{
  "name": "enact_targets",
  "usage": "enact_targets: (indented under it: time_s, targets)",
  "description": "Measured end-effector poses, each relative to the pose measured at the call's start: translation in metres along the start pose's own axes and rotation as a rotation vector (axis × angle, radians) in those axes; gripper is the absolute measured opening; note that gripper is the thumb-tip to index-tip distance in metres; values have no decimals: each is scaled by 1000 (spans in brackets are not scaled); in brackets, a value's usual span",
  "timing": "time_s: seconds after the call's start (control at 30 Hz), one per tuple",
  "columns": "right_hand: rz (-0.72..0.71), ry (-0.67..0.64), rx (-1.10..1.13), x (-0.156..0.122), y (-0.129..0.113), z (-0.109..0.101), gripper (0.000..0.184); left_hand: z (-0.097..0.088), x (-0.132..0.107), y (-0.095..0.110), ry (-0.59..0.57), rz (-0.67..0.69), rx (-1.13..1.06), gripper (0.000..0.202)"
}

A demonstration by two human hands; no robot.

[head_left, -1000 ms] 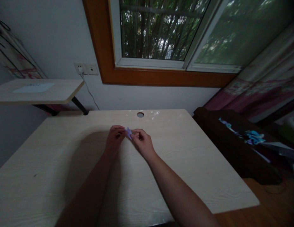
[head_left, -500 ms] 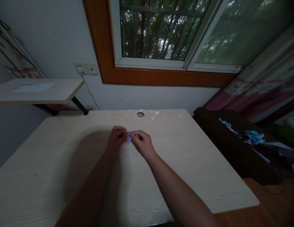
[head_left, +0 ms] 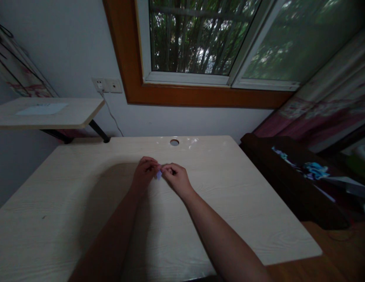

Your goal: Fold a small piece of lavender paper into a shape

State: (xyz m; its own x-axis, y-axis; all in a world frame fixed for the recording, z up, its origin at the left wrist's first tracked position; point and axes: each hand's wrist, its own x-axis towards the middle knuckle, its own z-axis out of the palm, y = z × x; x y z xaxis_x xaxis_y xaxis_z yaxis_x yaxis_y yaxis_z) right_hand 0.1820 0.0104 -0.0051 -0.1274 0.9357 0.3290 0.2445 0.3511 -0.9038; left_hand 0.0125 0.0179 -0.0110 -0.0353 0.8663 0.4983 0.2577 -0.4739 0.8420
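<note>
Between my fingertips, over the far middle of the pale wooden desk (head_left: 229,211), is a small light-purple piece (head_left: 159,174), thin and folded-looking, perhaps paper or cloth; its exact kind is too small to make out. My left hand (head_left: 145,172) pinches it from the left, fingers closed. From the right, my right hand (head_left: 178,176) pinches its upper part with thumb and forefinger. The fingertips of both hands nearly meet at the top of the piece, and its lower end hangs below them. Part of it is hidden by the fingers.
A round cable hole (head_left: 174,142) lies beyond my hands. At left stands a raised shelf (head_left: 82,111) with a sheet of paper (head_left: 42,109). To the right, a dark bench (head_left: 264,156) bears a crumpled blue-purple bundle (head_left: 315,170). A window (head_left: 197,43) is behind the desk.
My right fingertips have shifted slightly left and down, closer to the left ones. Less of the purple piece's top shows between the fingers. Both arms otherwise hold their place.
</note>
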Motion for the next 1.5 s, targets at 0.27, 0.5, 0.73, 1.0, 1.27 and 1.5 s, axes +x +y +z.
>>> enact_targets:
  time_s: [0.27,0.5,0.73,1.0,1.27,1.5]
  targets:
    - [8,-10,19,0,0,0,21,-1,0,3,6,7,11,7]
    - [13,-16,18,0,1,0,19,-2,1,2,29,-6,58,9]
    - [16,-2,11,0,1,-1,19,-3,0,3,42,-46,45,10]
    - [42,12,91,1,1,1,21,-4,1,6,80,-58,32,10]
    - [71,2,211,1,6,5,21,-4,0,9,58,-53,7,12]
    - [56,50,200,1,5,4,17,-2,1,8,-4,-20,-11,14]
